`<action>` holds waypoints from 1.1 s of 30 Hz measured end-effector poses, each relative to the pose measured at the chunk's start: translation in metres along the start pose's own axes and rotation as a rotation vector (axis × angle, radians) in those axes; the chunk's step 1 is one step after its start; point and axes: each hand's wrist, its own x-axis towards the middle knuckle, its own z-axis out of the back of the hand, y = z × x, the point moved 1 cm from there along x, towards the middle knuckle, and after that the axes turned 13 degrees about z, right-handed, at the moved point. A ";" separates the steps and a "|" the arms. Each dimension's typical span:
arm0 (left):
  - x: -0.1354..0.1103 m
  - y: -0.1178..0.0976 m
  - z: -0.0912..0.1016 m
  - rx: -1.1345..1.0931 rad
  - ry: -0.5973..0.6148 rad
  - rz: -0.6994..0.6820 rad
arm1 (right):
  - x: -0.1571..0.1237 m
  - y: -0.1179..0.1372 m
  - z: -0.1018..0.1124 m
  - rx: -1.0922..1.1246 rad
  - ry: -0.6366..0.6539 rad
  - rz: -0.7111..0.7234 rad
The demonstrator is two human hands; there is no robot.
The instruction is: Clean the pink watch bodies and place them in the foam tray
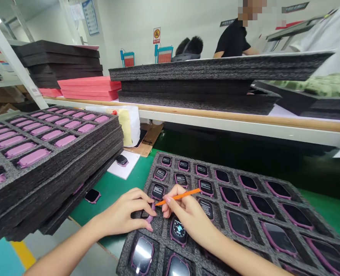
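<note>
A dark foam tray (276, 174) in front of me holds several purple-rimmed smartwatch bodies in cut-out pockets. My left hand (124, 214) pinches one purple watch body (151, 217) at the tray's near left part, fingers closed on it. My right hand (187, 212) grips a thin orange stick (178, 197) like a pen, its tip pointing left at the watch held by the left hand. Just below the right hand, a watch (178, 230) in its pocket shows a lit dial.
A stack of foam trays (51, 176) filled with pink watch parts stands at the left. A loose watch (92, 196) lies on the green mat, another (121, 160) on white paper. A shelf (216, 119) behind carries black and pink foam sheets. A person in black stands at the back.
</note>
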 end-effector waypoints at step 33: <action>0.032 -0.050 -0.042 0.379 0.123 -0.235 | -0.043 0.015 0.064 0.080 -0.200 -0.090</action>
